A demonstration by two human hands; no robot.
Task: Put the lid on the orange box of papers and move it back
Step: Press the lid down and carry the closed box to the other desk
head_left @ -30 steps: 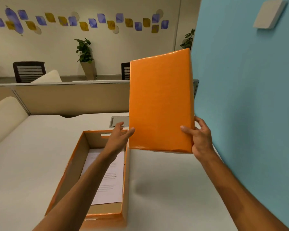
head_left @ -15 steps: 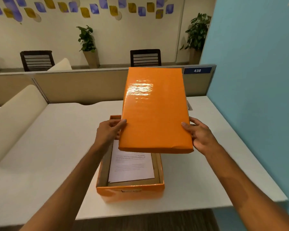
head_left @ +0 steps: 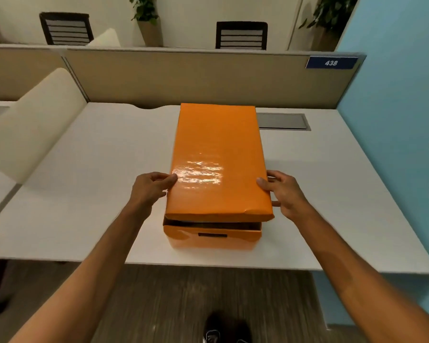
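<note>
Head camera looks down on my two arms and on the orange lid point(head_left: 218, 159), which I hold between my hands over the orange box point(head_left: 212, 235). My left hand point(head_left: 150, 190) grips the left long edge of the lid, with the thumb lying on the shiny top and the other fingers curled down on the side. My right hand point(head_left: 284, 193) does the same on the right edge, thumb on top, fingers spread along the side wall. I take the lid from both sides because it is wide and thin, and so I can keep it level and guide it straight.

The lid is not yet seated. At the end close to my wrists a dark gap shows between the lid and the rim of the box, so this end is a little raised. The far end, beyond my fingertips, seems lower, but I cannot tell if it already sits on the rim. The papers are hidden now under the lid.

The box stands on the white desk point(head_left: 84, 194), between my forearms and near the front edge of the desk. Beyond my fingertips there is free desk up to the beige partition point(head_left: 196, 78), and I judge this is where the box should go back. I think the next move needs a soft press downward on the near end, with the lid walls outside of the box walls; if one corner catches inside, the lid will sit crooked.
</note>
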